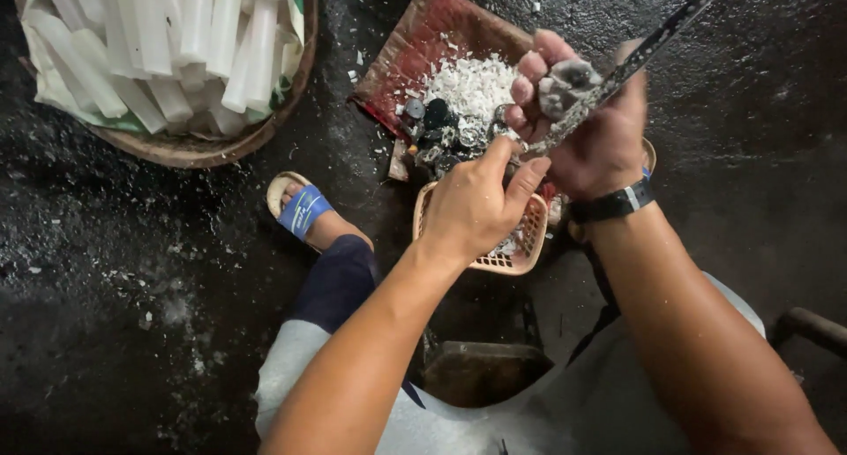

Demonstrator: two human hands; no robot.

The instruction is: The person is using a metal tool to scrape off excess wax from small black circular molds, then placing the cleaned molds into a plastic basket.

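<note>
Above the small plastic basket [526, 243], the right hand [587, 129] pinches a grey lump [565, 83] between fingers and thumb. The left hand [476, 204], fingers curled tight, grips the long blade [635, 63]. Slipping, the blade could cut the pinching fingers.

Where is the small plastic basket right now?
In the head view, the basket sits on the floor at centre, under the left hand, just below the red board.
</note>
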